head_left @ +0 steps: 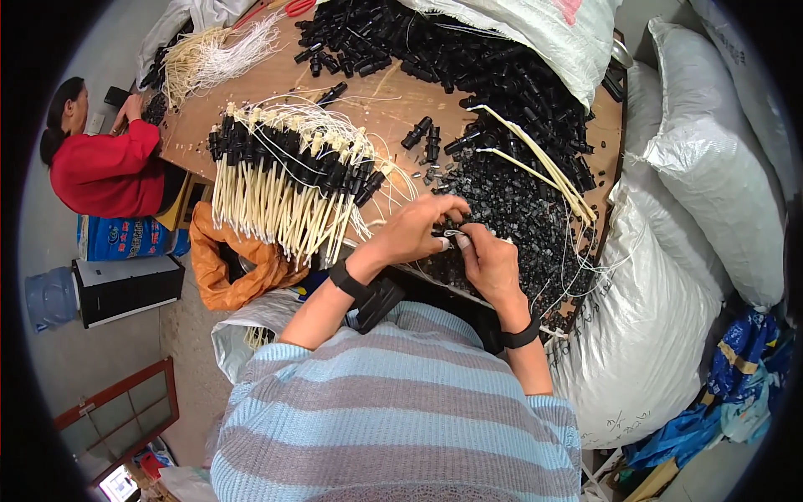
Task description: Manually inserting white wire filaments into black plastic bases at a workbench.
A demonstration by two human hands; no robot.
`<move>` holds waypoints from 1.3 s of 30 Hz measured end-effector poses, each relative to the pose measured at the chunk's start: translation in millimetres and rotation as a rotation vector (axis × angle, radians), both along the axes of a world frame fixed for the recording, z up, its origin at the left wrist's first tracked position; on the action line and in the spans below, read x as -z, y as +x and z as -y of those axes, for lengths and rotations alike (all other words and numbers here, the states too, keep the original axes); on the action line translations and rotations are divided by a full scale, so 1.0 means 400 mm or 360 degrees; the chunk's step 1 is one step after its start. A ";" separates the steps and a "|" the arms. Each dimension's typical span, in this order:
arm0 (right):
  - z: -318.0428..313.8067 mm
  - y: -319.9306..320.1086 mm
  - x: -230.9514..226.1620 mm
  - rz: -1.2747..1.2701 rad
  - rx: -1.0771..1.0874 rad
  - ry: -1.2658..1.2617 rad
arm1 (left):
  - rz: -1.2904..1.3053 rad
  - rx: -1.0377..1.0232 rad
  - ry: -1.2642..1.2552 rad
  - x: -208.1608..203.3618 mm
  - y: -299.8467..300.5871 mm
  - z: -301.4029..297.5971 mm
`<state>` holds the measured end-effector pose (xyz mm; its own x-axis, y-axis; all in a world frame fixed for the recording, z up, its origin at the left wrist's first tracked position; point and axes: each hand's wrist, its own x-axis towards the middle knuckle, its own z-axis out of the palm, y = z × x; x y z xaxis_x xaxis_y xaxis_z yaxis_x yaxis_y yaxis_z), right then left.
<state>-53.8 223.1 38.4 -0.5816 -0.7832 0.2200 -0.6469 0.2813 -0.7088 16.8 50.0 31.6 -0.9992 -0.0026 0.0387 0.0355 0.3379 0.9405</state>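
Note:
Above the table's near edge, my left hand [406, 232] and my right hand [493, 266] meet with curled fingers. Thumbs and fingertips of both pinch a thin whitish cord [452, 233]; a small dark bit beside it is too small to name. Under and beyond my hands spreads a heap of small black pieces [502, 201]. Left of my left hand lies a row of cream rods [276, 209] with black sleeves and loose white strings at their far ends. A few longer cream rods [544, 163] rest on the black heap to the right.
Black plastic tubes [510, 79] are piled at the back under a white sack [544, 33]. Stuffed white sacks [644, 335] crowd the table's right side. A person in red [109, 167] sits at the far left, near bundled strings [234, 58]. An orange bag [222, 268] stands below the table's left edge.

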 end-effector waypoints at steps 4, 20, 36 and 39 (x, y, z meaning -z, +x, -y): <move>0.000 0.007 0.015 -0.0104 0.0120 0.0044 | -0.0448 -0.0235 -0.0504 -0.016 0.000 -0.004; 0.001 0.028 0.072 0.0201 0.0265 0.0025 | -0.0419 -0.0337 -0.0418 -0.024 -0.047 0.047; 0.017 0.036 0.068 0.0443 0.0275 0.0154 | -0.0106 -0.0425 -0.0544 0.056 0.054 -0.018; 0.018 0.038 0.074 0.0427 0.0221 0.0065 | -0.0116 -0.0420 -0.0349 0.051 0.044 -0.021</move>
